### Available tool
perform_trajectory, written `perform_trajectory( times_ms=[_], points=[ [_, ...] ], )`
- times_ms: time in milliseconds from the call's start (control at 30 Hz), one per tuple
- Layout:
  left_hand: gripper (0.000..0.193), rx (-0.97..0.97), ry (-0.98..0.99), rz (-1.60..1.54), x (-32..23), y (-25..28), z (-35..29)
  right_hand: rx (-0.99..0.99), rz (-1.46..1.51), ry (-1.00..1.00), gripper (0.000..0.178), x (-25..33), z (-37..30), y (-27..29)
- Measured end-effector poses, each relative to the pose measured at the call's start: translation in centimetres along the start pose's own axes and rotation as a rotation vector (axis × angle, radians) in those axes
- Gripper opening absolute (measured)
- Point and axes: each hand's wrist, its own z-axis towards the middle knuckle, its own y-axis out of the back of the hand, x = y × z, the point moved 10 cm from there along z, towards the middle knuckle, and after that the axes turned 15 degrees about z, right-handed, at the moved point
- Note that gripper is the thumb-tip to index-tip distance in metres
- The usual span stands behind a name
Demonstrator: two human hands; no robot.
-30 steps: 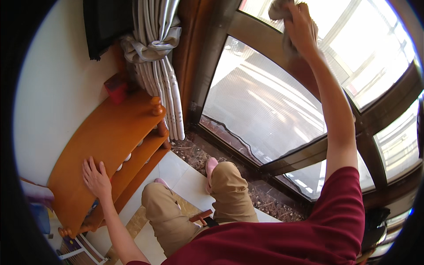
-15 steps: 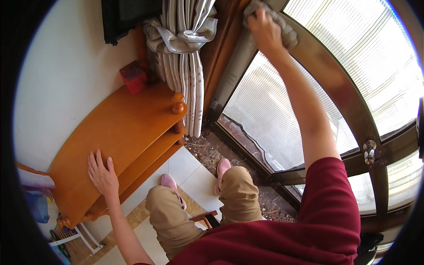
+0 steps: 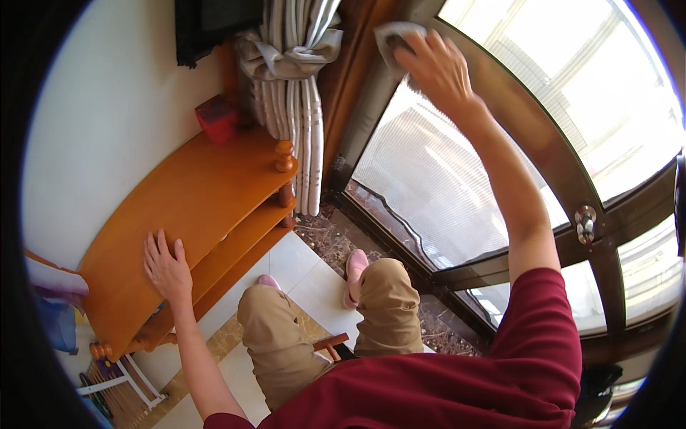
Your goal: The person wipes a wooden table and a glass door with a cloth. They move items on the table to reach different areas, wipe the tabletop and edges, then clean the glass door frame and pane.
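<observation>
The right hand (image 3: 436, 68) presses a grey cloth (image 3: 391, 37) against the dark window frame (image 3: 529, 136) near its upper corner, fingers spread over it. The left hand (image 3: 166, 268) rests flat, fingers apart, on the wooden shelf's (image 3: 193, 200) front edge.

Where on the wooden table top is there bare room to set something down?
Most of the orange wooden top is bare, from the left hand up to the red box. It is tighter at that far corner, beside the tied curtain.

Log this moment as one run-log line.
right hand: presses grey cloth on dark window frame | left hand: flat on orange wooden shelf | tied curtain beside frame
</observation>
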Motion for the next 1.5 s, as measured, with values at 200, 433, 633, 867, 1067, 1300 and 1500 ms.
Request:
perform_trajectory(
  times_ms=[200, 433, 633, 867, 1067, 1300, 1500],
  points=[
    [0.055, 0.001, -0.034, -0.009, -1.2, 0.2, 0.4, 0.590, -0.323, -0.114, 0.016, -5.5, -3.7, -4.2],
    [0.055, -0.012, -0.039, 0.015, -0.7, -0.5, 0.6, 0.781, -0.250, -0.229, 0.012, -3.7, -19.9, 7.0],
    [0.058, -0.009, -0.062, 0.037, -0.4, -1.1, 0.6, 0.787, -0.121, -0.558, 0.009, -6.2, -26.6, 21.1],
    [0.059, -0.001, -0.082, 0.061, -1.2, -1.3, 0.5, 0.604, -0.119, -0.975, 0.026, -11.6, -30.0, 37.0],
    [0.060, -0.013, -0.087, 0.082, -0.7, -1.0, 0.8, 0.147, -0.634, -0.679, 0.031, -12.7, -28.6, 43.6],
    [0.062, 0.044, -0.091, 0.086, -0.8, -2.3, 1.0, 0.174, -0.549, -1.031, 0.041, -5.4, -39.5, 37.4],
    [0.061, 0.021, -0.060, 0.075, -0.2, -2.0, 0.8, -0.307, -0.573, -1.258, 0.046, -3.3, -45.0, 35.9]
  ],
)
